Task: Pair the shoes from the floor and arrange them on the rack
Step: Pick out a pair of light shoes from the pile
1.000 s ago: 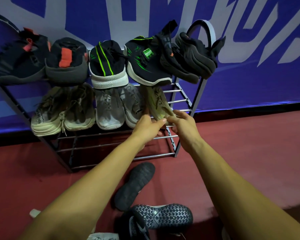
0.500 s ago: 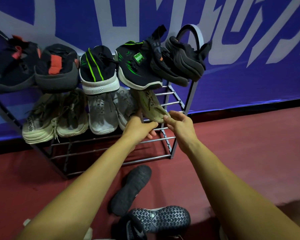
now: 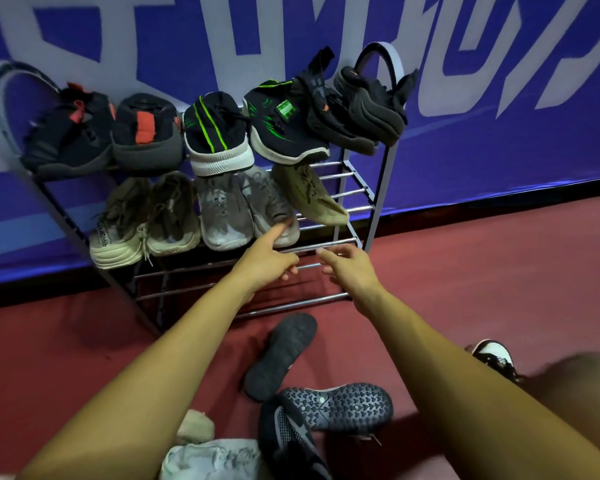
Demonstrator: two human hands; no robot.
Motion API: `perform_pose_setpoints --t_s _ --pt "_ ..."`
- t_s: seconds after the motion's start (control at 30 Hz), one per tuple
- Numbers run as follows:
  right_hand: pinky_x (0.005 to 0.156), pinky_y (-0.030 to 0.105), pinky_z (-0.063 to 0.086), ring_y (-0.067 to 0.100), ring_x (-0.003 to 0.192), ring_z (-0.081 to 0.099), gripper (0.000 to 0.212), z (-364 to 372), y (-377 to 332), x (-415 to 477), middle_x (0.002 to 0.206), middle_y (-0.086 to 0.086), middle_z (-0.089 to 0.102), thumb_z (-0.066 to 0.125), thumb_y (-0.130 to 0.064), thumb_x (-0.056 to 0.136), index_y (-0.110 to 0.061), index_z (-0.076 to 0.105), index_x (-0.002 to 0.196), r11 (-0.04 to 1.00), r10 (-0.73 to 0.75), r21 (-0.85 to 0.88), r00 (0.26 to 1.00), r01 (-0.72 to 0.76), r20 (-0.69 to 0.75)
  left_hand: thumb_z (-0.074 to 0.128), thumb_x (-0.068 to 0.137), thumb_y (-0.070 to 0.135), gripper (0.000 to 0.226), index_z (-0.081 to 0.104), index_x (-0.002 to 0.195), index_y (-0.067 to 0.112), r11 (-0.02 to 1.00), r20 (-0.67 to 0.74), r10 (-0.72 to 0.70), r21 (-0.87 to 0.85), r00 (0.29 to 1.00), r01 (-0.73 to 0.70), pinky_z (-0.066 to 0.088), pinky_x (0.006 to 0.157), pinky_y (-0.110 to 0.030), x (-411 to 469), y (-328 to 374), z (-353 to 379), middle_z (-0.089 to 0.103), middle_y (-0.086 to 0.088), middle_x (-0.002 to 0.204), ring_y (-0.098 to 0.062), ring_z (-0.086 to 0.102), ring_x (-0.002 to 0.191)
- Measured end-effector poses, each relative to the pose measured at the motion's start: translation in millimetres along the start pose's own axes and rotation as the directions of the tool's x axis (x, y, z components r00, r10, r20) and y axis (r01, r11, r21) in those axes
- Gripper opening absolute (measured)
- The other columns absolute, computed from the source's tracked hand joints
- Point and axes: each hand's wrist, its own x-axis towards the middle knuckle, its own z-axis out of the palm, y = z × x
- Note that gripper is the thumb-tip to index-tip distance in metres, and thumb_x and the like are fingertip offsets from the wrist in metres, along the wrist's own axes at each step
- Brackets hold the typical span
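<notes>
Olive shoe (image 3: 310,197) overhangs the rack (image 3: 340,242) edge; both hands (image 3: 269,263) (image 3: 352,268) empty, released.

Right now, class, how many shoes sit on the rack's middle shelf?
5: two beige shoes at the left, two grey shoes in the middle, and one olive shoe alone at the right. Top-shelf shoes overhang, so parts are hidden.

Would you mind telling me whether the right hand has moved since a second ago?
Yes. The right hand has let go of the olive shoe and drawn back toward the person, below the rack's middle shelf.
</notes>
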Motion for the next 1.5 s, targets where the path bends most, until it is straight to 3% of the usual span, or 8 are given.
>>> perform_pose_setpoints --t_s 0.27,0.47,0.57,0.73,0.93,1.07,1.23,1.5 --pt "0.059 0.026 0.046 0.018 0.065 0.061 0.02 0 54 -24 0.081 0.006 0.065 0.072 -0.025 0.087 -0.01 0.062 0.096 0.965 0.115 -0.254 0.98 -0.072 0.159 0.062 0.083 0.011 0.077 0.037 0.145 0.049 0.993 0.029 -0.011 0.116 1.0 0.008 0.058 0.076 -0.035 -18 -43 18 0.074 -0.011 0.073 -0.017 0.063 0.059" --pt "0.057 0.028 0.044 0.024 0.07 0.062 0.02 -9 117 -41 0.078 0.014 0.066 0.074 -0.024 0.086 -0.01 0.06 0.086 0.854 0.319 -0.495 0.913 -0.162 0.252 0.063 0.087 0.005 0.069 0.041 0.148 0.026 0.955 0.183 -0.191 0.261 0.964 0.139 0.047 0.047 -0.019 -37 -105 51 0.064 -0.001 0.072 -0.007 0.055 0.043" --pt "0.059 0.031 0.044 0.024 0.071 0.061 0.021 -5 133 -42 0.078 0.013 0.066 0.075 -0.024 0.085 -0.011 0.059 0.084 0.81 0.373 -0.564 0.885 -0.163 0.28 0.063 0.088 0.007 0.07 0.038 0.149 0.032 0.914 0.26 -0.326 0.334 0.909 0.232 0.05 0.053 -0.022 -49 -136 65 0.063 -0.001 0.075 -0.012 0.056 0.048" --pt "0.058 0.029 0.046 0.024 0.073 0.06 0.018 15 157 -49 0.08 0.009 0.064 0.074 -0.022 0.085 -0.009 0.061 0.085 0.747 0.443 -0.654 0.825 -0.122 0.352 0.063 0.089 0.013 0.069 0.037 0.15 0.033 0.839 0.265 -0.446 0.457 0.855 0.296 0.053 0.066 -0.026 -64 -185 67 0.06 -0.001 0.121 -0.015 0.06 0.059" --pt "0.052 0.025 0.041 0.024 0.07 0.057 0.017 46 189 -63 0.076 0.01 0.063 0.068 -0.027 0.084 -0.01 0.068 0.081 0.611 0.544 -0.791 0.738 -0.023 0.399 0.06 0.087 0.014 0.067 0.037 0.15 0.024 0.724 0.164 -0.598 0.531 0.784 0.441 0.043 0.049 -0.019 -70 -225 53 0.066 -0.002 0.08 -0.014 0.056 0.054" --pt "0.068 0.024 0.039 0.028 0.095 0.066 0.03 58 207 -71 0.102 0.015 0.07 0.066 -0.028 0.085 -0.008 0.072 0.107 0.598 0.523 -0.801 0.766 -0.018 0.373 0.058 0.089 0.013 0.053 0.048 0.141 0.019 0.7 0.167 -0.616 0.565 0.77 0.437 0.044 0.05 -0.021 -63 -234 53 0.061 0.0 0.07 -0.014 0.053 0.052" --pt "0.075 0.027 0.047 0.028 0.103 0.067 0.031 61 217 -72 0.11 0.012 0.072 0.067 -0.029 0.083 -0.014 0.07 0.111 0.615 0.484 -0.787 0.809 -0.044 0.333 0.055 0.093 0.018 0.01 0.064 0.098 0.018 0.651 0.232 -0.652 0.66 0.722 0.375 0.042 0.056 -0.021 -60 -235 55 0.064 -0.002 0.081 -0.02 0.059 0.067" --pt "0.077 0.028 0.053 0.024 0.095 0.065 0.01 46 199 -71 0.103 0.008 0.07 0.069 -0.023 0.082 -0.022 0.064 0.09 0.655 0.463 -0.748 0.838 -0.106 0.287 0.058 0.098 0.024 0.029 0.06 0.127 0.017 0.67 0.278 -0.63 0.667 0.725 0.327 0.041 0.051 -0.018 -61 -204 48 0.066 -0.003 0.09 -0.013 0.056 0.065"
